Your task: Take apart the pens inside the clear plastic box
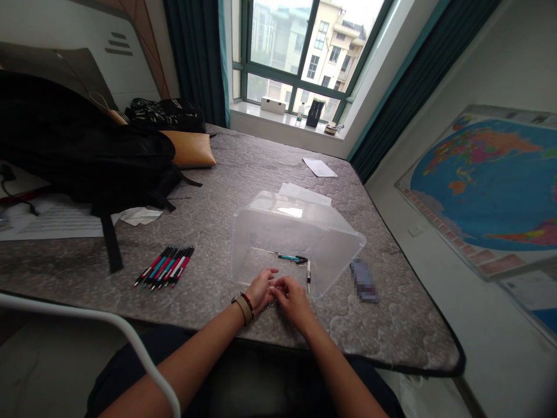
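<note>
Your left hand (260,292) and right hand (292,299) meet at the front of the clear box (304,223). Your left fingers curl a bit, and your right finger and thumb are close together. You can't tell from here if either hand holds something tiny.

The pen parts are in front of your hands, in the space the box frames. One teal and black part (287,257) is thin and lies nearly flat across. A white part (308,271) has a dark end and points at you. Off to your left, a pile of pens (165,267) shows red, blue, white and black, all slanting the same way.
</note>
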Demonstrator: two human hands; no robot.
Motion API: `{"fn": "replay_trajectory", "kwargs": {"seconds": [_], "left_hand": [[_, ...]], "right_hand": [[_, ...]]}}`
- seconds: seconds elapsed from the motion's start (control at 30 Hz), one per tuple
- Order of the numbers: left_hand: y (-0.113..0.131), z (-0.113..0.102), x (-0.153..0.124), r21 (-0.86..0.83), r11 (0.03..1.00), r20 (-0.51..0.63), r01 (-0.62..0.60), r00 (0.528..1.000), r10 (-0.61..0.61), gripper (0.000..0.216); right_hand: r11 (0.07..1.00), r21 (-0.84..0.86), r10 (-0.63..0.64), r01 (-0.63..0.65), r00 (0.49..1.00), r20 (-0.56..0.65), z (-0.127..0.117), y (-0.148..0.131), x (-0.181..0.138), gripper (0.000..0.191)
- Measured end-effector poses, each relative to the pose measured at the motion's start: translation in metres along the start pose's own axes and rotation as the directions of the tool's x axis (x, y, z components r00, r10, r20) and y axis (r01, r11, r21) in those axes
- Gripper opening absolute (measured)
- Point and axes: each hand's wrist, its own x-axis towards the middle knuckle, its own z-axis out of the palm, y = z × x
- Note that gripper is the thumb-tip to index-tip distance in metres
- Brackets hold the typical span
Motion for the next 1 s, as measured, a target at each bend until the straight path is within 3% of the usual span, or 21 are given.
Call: {"fn": "replay_trajectory", "kwargs": {"seconds": [0.33,0.47,0.63,0.73,0.8,0.87,0.93,1.0], "left_hand": [[-0.001,-0.001,0.003,0.005,1.0,0.004,0.026,1.0,-0.026,0.036],[0.001,-0.001,0.001,0.018,1.0,0.02,0.006,1.0,-0.006,0.048],[-0.001,-0.003,0.005,0.066,0.998,-0.019,-0.01,1.0,0.011,0.025],[-0.003,-0.004,0.008,0.255,0.966,0.024,-0.037,0.999,0.032,0.018],[-0.005,-0.005,0.009,0.513,0.847,0.055,-0.138,0.99,0.128,0.031],[-0.006,-0.006,0.008,0.766,0.574,0.133,-0.289,0.945,0.299,0.037],[-0.006,-0.007,0.007,0.877,0.296,0.241,-0.378,0.88,0.411,0.038],[-0.005,-0.007,0.005,0.899,0.19,0.287,-0.395,0.858,0.426,0.039]], "right_hand": [[0.997,-0.065,-0.025,0.03,0.997,0.072,-0.007,0.005,0.002,0.009],[0.995,-0.077,-0.055,0.057,0.998,0.028,-0.01,0.004,0.002,0.008],[0.998,-0.059,-0.03,0.027,0.999,-0.039,-0.014,0.003,0.003,0.008],[0.999,-0.051,-0.002,-0.003,0.995,-0.103,-0.016,0.004,0.004,0.01],[0.998,-0.053,0.008,-0.015,0.991,-0.131,-0.018,0.004,0.004,0.01],[0.998,-0.057,0.002,-0.009,0.992,-0.123,-0.019,0.005,0.004,0.01],[0.999,-0.048,0.0,-0.005,0.994,-0.109,-0.02,0.006,0.005,0.011],[1.0,-0.015,0.023,-0.025,0.995,-0.102,-0.022,0.006,0.006,0.012]]}}
